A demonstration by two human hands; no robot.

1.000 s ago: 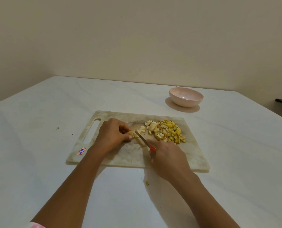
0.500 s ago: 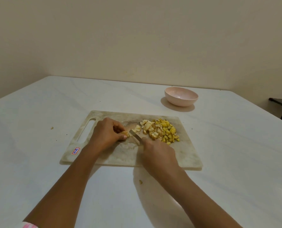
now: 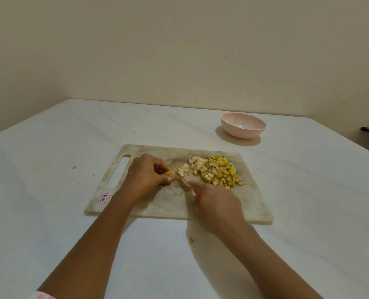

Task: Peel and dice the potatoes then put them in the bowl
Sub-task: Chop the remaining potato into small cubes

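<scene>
Dicing step, nearly done by the look of it. Left hand [image 3: 146, 176] pinches the last small tan potato stub [image 3: 170, 174] against the pale marbled rectangular cutting board [image 3: 250, 203], fingers curled back, likely to keep them clear of the edge. Grip is clenched on the stub; little of it shows, so I can't call its long axis.

Right hand [image 3: 217, 203] is closed around the red handle of a small steel-bladed knife [image 3: 183, 180]. Blade's long axis runs from the hand toward 10–11 o'clock, tip just beside the stub. A few fresh pale pieces [image 3: 185, 167] lie just past the blade.

The heap of yellow and pale diced potato cubes [image 3: 219, 174] sits on the board toward 2 o'clock from the hands — probably pushed there to keep the cutting zone free and close to the bowl side. Some cubes seem to carry brownish skin; too small to confirm.

Round pale pink bowl [image 3: 243, 125] stands upright on the white table [image 3: 60, 147] at 1 o'clock beyond the board, well apart from the pile, with nothing visible in it. Transfer not yet done.

Board's slot handle [image 3: 119, 171] is at 9 o'clock, with a red-bordered label sticker [image 3: 105, 197] near its closer corner. Stray scraps on the table at 9 and 6 o'clock.

Risk: stub is small, so fingertips sit very near the blade.
</scene>
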